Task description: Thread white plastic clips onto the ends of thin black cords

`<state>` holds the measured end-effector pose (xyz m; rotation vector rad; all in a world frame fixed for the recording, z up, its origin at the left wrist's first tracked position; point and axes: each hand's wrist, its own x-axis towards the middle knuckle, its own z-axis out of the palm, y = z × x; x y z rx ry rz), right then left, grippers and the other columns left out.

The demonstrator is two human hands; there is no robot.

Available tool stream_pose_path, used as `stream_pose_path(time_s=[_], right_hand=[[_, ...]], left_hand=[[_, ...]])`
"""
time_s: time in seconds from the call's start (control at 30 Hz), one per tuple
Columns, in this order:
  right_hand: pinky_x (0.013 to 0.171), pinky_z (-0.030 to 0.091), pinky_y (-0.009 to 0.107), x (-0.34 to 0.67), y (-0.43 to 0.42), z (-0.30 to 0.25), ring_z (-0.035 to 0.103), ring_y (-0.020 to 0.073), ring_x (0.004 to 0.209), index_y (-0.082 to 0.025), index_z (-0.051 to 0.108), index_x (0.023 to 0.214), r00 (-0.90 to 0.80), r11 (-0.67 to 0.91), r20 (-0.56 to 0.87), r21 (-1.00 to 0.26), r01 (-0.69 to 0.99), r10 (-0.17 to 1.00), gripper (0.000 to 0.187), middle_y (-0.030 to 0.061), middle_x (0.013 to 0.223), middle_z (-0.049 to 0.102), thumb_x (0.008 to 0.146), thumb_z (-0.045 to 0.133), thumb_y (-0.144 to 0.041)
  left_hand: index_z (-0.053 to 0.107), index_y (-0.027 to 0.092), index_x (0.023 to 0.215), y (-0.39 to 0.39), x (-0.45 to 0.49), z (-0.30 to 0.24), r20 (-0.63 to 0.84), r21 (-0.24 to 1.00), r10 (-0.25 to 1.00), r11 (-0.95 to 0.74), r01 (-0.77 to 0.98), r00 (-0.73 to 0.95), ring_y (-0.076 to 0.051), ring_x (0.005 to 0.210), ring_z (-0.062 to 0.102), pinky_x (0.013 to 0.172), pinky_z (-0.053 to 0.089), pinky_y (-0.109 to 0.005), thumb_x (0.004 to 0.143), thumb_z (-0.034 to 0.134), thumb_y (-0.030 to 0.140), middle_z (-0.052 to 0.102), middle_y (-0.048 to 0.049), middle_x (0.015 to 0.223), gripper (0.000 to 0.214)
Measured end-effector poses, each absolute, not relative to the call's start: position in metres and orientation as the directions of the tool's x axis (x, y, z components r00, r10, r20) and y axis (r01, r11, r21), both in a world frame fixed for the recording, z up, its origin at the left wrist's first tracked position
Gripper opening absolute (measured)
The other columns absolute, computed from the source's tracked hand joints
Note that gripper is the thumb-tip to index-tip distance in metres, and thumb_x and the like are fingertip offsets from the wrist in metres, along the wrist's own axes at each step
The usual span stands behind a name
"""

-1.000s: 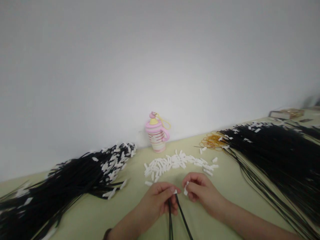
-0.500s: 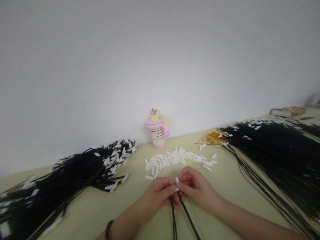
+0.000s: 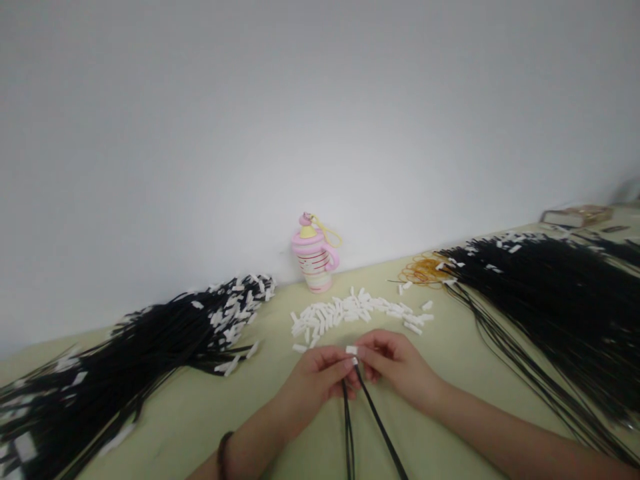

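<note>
Left hand (image 3: pixel 315 385) pinches limp-looking black cord (image 3: pixel 373 417) at its tip — right hand (image 3: pixel 395 367) touching it, clamped on tiny, light white clip (image 3: pixel 351 350).

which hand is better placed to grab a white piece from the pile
Right, probably: the right hand only pinches the white piece and lies nearer the pile; the left hand grips the cords.

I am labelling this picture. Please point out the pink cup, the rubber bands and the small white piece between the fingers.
pink cup (image 3: pixel 314 261), head view, on its striped body.
rubber bands (image 3: pixel 423 271), head view, middle of the heap.
small white piece (image 3: pixel 351 350), head view, its visible top.
</note>
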<state>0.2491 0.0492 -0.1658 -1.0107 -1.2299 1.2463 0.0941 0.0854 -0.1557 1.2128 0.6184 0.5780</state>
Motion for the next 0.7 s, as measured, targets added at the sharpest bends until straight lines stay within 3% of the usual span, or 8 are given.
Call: stream_pose_path(time_s=[0.1, 0.2, 0.33, 0.7], right_hand=[[0.042, 0.032, 0.015, 0.2517, 0.0491, -0.1640, 0.042, 0.0034, 0.041, -0.009, 0.052, 0.072, 0.033, 0.045, 0.039, -0.981, -0.191, 0.999, 0.020, -0.0035, 0.045, 0.047, 0.068, 0.057, -0.027], [0.039, 0.031, 0.015, 0.2529, 0.0494, -0.1627, 0.041, 0.0038, 0.038, -0.010, 0.049, 0.068, 0.036, -0.004, -0.015, -0.962, -0.274, 0.999, 0.018, -0.0036, 0.044, 0.047, 0.068, 0.056, -0.027], [0.040, 0.033, 0.016, 0.2513, 0.0480, -0.1613, 0.046, 0.0058, 0.039, -0.011, 0.047, 0.065, -0.028, -0.011, -0.005, -0.974, -0.226, 1.000, 0.024, -0.0023, 0.046, 0.050, 0.067, 0.057, -0.032], [0.042, 0.036, 0.016, 0.2513, 0.0485, -0.1614, 0.052, 0.0063, 0.044, -0.009, 0.047, 0.068, -0.006, -0.018, -0.017, -0.973, -0.229, 1.000, 0.029, -0.0016, 0.055, 0.053, 0.067, 0.058, -0.036]], left_hand=[[0.060, 0.008, 0.078, 0.0861, 0.0927, -0.1550, -0.179, 0.939, 0.722, 0.327, -0.102, 0.668, -0.010, 0.058, 0.053, 0.058, 0.043, -0.024, 0.074, 0.057, 0.022, 0.057, -0.0052, 0.066, 0.015], [0.060, 0.008, 0.079, 0.0859, 0.0919, -0.1541, -0.195, 0.929, 0.720, 0.353, -0.109, 0.666, -0.012, 0.059, 0.054, 0.059, 0.042, -0.026, 0.073, 0.057, 0.020, 0.058, -0.0059, 0.066, 0.014], [0.060, 0.008, 0.080, 0.0862, 0.0914, -0.1544, -0.192, 0.926, 0.710, 0.359, -0.114, 0.677, -0.012, 0.059, 0.055, 0.060, 0.042, -0.026, 0.074, 0.056, 0.020, 0.058, -0.0063, 0.065, 0.014], [0.060, 0.007, 0.079, 0.0872, 0.0924, -0.1538, -0.183, 0.918, 0.707, 0.371, -0.138, 0.683, -0.013, 0.059, 0.055, 0.059, 0.042, -0.026, 0.073, 0.055, 0.017, 0.059, -0.0071, 0.064, 0.012]])
